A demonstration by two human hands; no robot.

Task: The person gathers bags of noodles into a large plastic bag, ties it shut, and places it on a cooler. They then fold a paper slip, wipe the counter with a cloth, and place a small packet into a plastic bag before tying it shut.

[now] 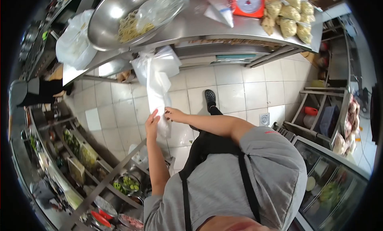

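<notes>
A long bunch of white plastic bags (154,87) hangs down from the edge of the steel table (187,28), in front of my body. At its lower part, my left hand (152,121) grips the plastic from the left side. Close beside it, my right hand (172,114) pinches the same plastic from the right, its fingertips partly hidden. Above, on the table, a large steel bowl (104,21) holds pale noodles (129,29) and a clear plastic bag (163,9).
A red dial scale (248,4) and several bagged portions of noodles (290,15) sit on the table's right side. A white bag (76,41) is at its left end. Shelving with vegetables (83,151) lines the left; a glass-topped fridge (325,187) is at right.
</notes>
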